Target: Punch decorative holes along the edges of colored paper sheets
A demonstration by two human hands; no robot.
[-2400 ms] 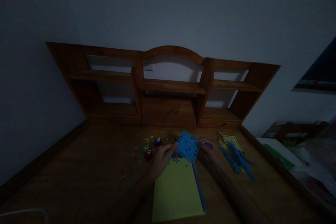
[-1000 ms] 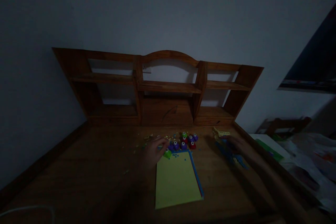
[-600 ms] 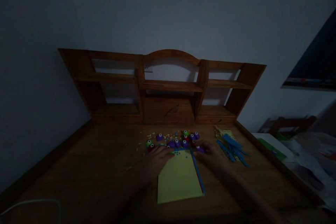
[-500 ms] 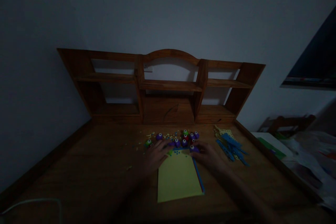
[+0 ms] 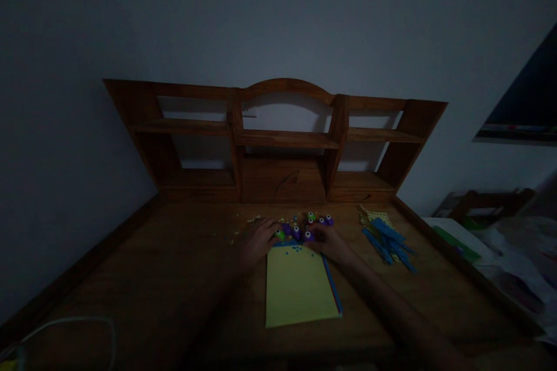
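Observation:
In the dim head view, my left hand (image 5: 258, 243) is curled, with its fingertips against a small green one-eyed toy figure (image 5: 279, 235). My right hand (image 5: 331, 243) reaches in from the other side, its fingers closed on a purple one-eyed figure (image 5: 308, 236). Between the hands stands another purple figure (image 5: 296, 234). Behind my right hand are a green figure (image 5: 311, 217) and more purple ones, with a red one partly hidden. A yellow sheet (image 5: 302, 290) lies just in front, with small blue bits (image 5: 296, 248) scattered on its far end.
Pale yellow crumbs (image 5: 256, 219) are strewn behind the hands. To the right lie blue strips (image 5: 387, 240) and a yellow perforated piece (image 5: 380, 218). A wooden shelf unit (image 5: 285, 139) stands along the desk's back. A white cable (image 5: 69, 319) curves at lower left.
My right hand has moved the purple figure left and back, beside the other purple one. My left hand's green figure now stands upright at the sheet's far edge. The view has shifted slightly.

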